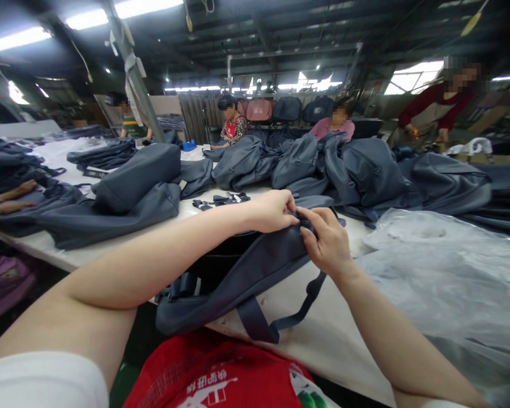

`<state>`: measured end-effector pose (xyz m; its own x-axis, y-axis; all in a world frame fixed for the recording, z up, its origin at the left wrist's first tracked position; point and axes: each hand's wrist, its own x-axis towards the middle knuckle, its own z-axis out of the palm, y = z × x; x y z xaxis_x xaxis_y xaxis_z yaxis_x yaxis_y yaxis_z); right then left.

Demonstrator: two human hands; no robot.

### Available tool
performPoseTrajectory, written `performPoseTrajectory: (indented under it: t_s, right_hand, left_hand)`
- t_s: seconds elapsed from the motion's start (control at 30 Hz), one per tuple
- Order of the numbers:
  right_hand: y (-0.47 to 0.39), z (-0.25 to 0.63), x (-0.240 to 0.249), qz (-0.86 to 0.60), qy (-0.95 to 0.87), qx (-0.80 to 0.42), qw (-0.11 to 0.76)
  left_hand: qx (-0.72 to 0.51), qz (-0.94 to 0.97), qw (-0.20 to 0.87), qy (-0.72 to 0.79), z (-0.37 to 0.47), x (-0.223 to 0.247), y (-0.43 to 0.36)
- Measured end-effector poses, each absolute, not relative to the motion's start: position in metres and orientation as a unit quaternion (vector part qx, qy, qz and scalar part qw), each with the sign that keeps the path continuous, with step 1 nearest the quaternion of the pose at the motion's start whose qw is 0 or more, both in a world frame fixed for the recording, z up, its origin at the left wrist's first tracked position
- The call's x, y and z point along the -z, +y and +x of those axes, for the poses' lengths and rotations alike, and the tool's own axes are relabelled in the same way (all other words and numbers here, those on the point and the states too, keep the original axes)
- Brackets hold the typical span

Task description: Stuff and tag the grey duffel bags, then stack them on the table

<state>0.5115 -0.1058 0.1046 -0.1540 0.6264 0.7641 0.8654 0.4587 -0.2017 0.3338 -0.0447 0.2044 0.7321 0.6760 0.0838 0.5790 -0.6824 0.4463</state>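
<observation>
At one end of the blue bag (255, 273), the left hand (275, 212) and right hand (328, 238) pinch its edge close together, likely to steady it.

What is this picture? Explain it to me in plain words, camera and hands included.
There is no robot here: these are a person's bare hands, seen by a camera worn on that person's head, looking forward and down. That is why the arms reach in from the bottom corners, above a red garment.

The left hand and right hand meet at the upper edge of a dark blue bag, both gripping it there.

On the white table lie more dark bags and, at the right, clear plastic sheeting. Another person's hands show at the left edge.
</observation>
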Motion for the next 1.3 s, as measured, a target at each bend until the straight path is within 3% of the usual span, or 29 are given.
performPoseTrajectory:
  t_s: [0.23,0.47,0.73,0.83,0.93,1.07,1.13,1.2,1.3]
  right_hand:
    - [-0.088,0.517,-0.100,-0.500,-0.727,0.223,0.416]
    - [-0.081,0.512,-0.105,-0.485,-0.742,0.233,0.400]
    - [-0.080,0.506,-0.103,-0.483,-0.749,0.238,0.386]
    - [-0.082,0.506,-0.103,-0.491,-0.748,0.228,0.384]
    - [-0.083,0.506,-0.104,-0.495,-0.749,0.214,0.384]
    - [-0.083,0.509,-0.103,-0.504,-0.743,0.203,0.391]
    - [-0.083,0.512,-0.103,-0.506,-0.742,0.200,0.391]
    - [-0.083,0.514,-0.104,-0.507,-0.745,0.195,0.387]
    - [-0.084,0.515,-0.105,-0.516,-0.741,0.201,0.380]
  left_hand:
    - [-0.143,0.862,0.283,0.396,0.233,-0.195,-0.048]
    - [-0.128,0.713,0.377,0.577,0.103,-0.142,-0.096]
    - [-0.124,0.742,0.212,0.624,0.077,-0.113,-0.127]
    - [-0.145,0.745,0.213,0.615,0.078,-0.110,-0.128]
    - [-0.178,0.712,0.283,0.618,0.084,-0.099,-0.130]
    - [-0.299,0.592,0.497,0.559,0.099,-0.077,-0.133]
    - [-0.324,0.556,0.546,0.536,0.098,-0.071,-0.135]
    - [-0.306,0.603,0.480,0.559,0.086,-0.070,-0.135]
    - [-0.276,0.725,0.208,0.595,0.050,-0.065,-0.130]
